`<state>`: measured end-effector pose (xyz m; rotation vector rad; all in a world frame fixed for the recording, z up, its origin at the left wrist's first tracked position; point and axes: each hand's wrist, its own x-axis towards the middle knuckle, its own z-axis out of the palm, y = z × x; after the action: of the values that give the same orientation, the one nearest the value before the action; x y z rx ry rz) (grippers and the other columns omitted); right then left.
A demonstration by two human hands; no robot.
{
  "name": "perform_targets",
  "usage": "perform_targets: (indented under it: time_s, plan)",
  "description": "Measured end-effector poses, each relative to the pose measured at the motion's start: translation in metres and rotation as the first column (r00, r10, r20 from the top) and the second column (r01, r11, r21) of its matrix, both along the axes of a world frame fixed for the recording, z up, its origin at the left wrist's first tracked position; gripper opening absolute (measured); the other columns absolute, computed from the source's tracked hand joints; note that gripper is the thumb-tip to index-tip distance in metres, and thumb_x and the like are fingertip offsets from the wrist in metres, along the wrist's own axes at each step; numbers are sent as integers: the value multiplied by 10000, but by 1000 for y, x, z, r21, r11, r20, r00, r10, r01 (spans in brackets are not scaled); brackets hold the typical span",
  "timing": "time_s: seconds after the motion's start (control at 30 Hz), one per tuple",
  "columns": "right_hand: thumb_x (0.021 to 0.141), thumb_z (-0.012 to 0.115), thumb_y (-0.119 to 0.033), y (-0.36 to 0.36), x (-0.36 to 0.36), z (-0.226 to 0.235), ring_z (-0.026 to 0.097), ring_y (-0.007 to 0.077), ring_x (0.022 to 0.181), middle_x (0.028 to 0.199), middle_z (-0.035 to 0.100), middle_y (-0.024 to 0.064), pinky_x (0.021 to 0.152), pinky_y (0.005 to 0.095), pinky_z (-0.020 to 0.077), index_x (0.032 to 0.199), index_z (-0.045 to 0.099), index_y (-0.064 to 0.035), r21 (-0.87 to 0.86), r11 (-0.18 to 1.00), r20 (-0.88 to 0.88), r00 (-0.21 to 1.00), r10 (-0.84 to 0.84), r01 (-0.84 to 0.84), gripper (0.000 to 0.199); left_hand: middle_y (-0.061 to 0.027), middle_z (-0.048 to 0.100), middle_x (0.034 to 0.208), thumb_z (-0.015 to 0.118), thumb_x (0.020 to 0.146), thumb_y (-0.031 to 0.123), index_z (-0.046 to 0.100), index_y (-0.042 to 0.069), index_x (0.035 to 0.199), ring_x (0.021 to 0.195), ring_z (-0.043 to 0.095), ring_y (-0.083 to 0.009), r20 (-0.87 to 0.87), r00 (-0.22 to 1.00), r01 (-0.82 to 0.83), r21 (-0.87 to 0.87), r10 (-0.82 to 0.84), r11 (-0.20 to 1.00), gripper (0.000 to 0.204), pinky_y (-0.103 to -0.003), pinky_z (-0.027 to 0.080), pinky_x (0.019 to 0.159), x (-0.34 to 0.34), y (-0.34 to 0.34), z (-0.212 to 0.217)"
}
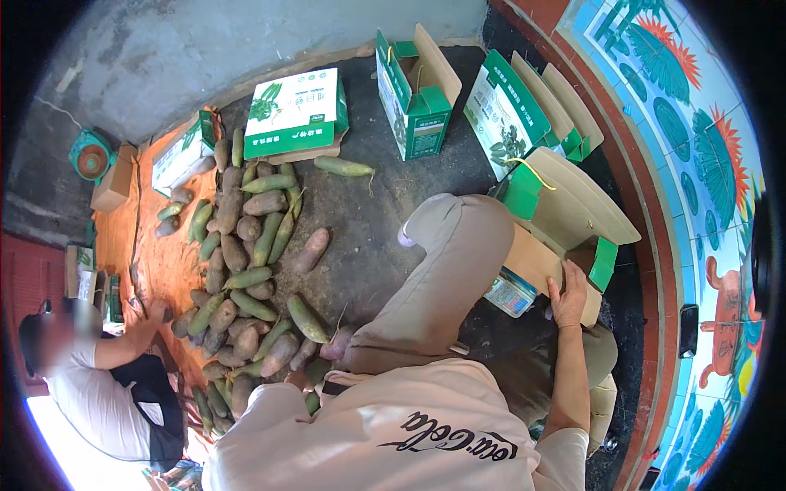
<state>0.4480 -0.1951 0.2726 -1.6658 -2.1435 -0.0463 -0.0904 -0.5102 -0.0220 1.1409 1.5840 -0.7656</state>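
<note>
My right hand (567,299) grips the edge of an open cardboard box (583,199), tilted with its flaps spread and green panels showing. A yellow cord handle (530,173) hangs at its far side. My left arm ends in a white sleeve (266,413) beside the vegetable pile; the hand is mostly hidden there, so its fingers cannot be made out. Closest to that sleeve lie soil-dusted reddish-brown tubers (281,354) and long green radishes (307,317). My bent knee (471,225) stands between the pile and the box.
Other green and white cartons stand behind: a closed one (292,110), an open one (415,102) and several nested ones (508,106). A co-worker (106,385) crouches left, a hand at the pile. An orange sheet (151,237) underlies part of it. A green scale (92,156) stands far left.
</note>
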Motion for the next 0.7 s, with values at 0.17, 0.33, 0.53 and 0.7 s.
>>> perform_targets:
  time_s: [0.17, 0.33, 0.53, 0.7]
  plan:
    - [794, 649, -270, 5, -3, -2, 491, 362, 1087, 1154, 549, 186, 955, 443, 367, 1158, 547, -30, 0, 999, 29, 999, -36, 36, 448, -104, 636, 1132, 704, 639, 432, 632, 137, 1138, 967, 640, -262, 36, 998, -46, -63, 49, 997, 585, -410, 507, 846, -31, -27, -7]
    - [788, 653, -264, 10, -7, 1, 498, 356, 1073, 1131, 562, 175, 943, 438, 372, 1143, 553, -24, 20, 999, 1, 999, -33, 33, 440, -94, 641, 1125, 711, 630, 447, 650, 141, 1114, 958, 643, -257, 21, 995, -90, -108, 93, 990, 575, -405, 509, 838, -60, 29, 5]
    - [788, 653, -281, 9, -12, 1, 505, 348, 1055, 1122, 567, 168, 925, 434, 373, 1134, 559, -24, 28, 998, -26, 998, -51, 51, 441, -101, 692, 902, 704, 658, 466, 714, 107, 921, 795, 672, -226, -133, 977, -172, -5, 170, 985, 445, -359, 515, 776, -60, 110, 78]
    - [791, 648, -293, 11, -11, -2, 512, 341, 1037, 1102, 573, 165, 914, 444, 372, 1128, 566, -25, 52, 997, -50, 997, -55, 57, 439, -144, 683, 831, 695, 701, 462, 694, 43, 898, 726, 664, -239, -51, 962, -255, 174, 267, 951, 463, -364, 506, 704, -67, 185, 132]
